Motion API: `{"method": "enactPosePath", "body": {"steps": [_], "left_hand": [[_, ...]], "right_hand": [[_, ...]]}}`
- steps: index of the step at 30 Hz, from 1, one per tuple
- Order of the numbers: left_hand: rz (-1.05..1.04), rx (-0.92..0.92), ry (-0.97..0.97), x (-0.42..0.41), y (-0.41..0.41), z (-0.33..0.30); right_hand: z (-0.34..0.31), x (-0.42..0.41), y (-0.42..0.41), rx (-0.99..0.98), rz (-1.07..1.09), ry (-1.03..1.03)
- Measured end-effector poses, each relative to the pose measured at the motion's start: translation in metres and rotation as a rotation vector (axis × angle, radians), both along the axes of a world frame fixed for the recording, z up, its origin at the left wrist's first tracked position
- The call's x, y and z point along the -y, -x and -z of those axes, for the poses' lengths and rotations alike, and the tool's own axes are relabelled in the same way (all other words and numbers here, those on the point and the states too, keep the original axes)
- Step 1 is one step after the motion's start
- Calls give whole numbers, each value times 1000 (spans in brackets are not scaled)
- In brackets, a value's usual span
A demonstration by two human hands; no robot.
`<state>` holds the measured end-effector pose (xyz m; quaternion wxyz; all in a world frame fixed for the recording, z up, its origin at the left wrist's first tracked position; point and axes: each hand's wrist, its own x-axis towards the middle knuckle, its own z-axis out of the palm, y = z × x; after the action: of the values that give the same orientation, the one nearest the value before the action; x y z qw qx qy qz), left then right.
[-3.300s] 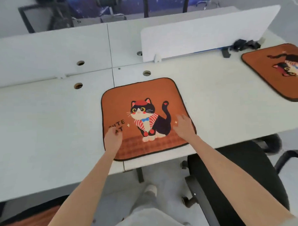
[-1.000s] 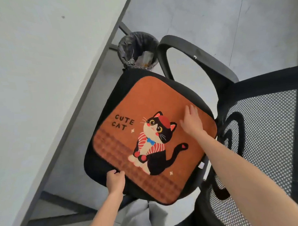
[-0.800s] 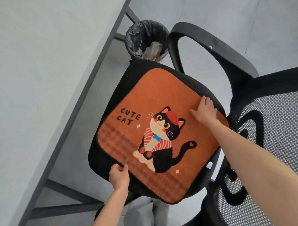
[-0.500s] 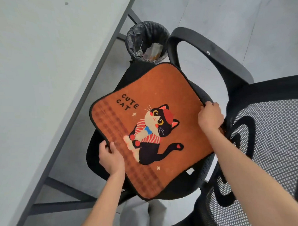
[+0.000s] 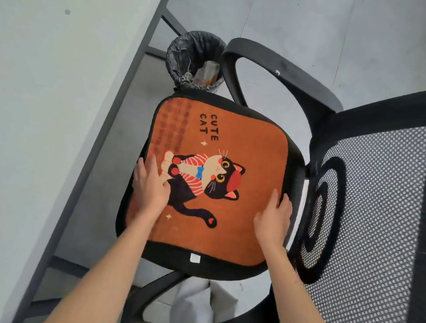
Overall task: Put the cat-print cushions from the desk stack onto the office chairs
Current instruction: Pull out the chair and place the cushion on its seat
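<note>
An orange cat-print cushion [image 5: 242, 141] with the words CUTE CAT lies flat on the black seat of an office chair [image 5: 218, 265]. My left hand [image 5: 151, 185] rests palm down on the cushion's left side, fingers spread over the cat's feet. My right hand [image 5: 273, 219] lies flat on the cushion's right edge, close to the mesh backrest [image 5: 368, 218]. Neither hand grips the cushion. The desk stack is out of view.
The white desk [image 5: 48, 94] fills the left side, with its grey frame running diagonally. A black-lined waste bin [image 5: 194, 60] stands on the floor beyond the seat. The chair's far armrest [image 5: 283, 72] arches above the cushion, and a near armrest curves below the seat.
The cushion has been turned on the seat, so its text now points toward the bin. Both hands have let go of its edges and now lie flat on top.
</note>
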<state>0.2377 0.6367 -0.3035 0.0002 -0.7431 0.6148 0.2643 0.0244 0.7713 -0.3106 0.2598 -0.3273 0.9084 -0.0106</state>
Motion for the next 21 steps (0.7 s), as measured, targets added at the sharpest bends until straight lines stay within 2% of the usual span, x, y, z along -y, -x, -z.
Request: {"method": "enactPosePath", "body": {"steps": [4,7,9,17,21], "left_hand": [[200,79,-19,-58,-3,10],[557,68,-184,-101,-2,19],[717,77,-277,-123,-2,25],[920,313,-229,-125,-8,33],[967,276,-136,-122,-22,37]], "right_hand": [[15,-13,-16,113,-10,-88],[22,-29,-26,213,226,-140],[25,-37,-30,211,344,-127],[21,-39,-28,83,361,-156],[23,-50,-40,123,386,-174]]}}
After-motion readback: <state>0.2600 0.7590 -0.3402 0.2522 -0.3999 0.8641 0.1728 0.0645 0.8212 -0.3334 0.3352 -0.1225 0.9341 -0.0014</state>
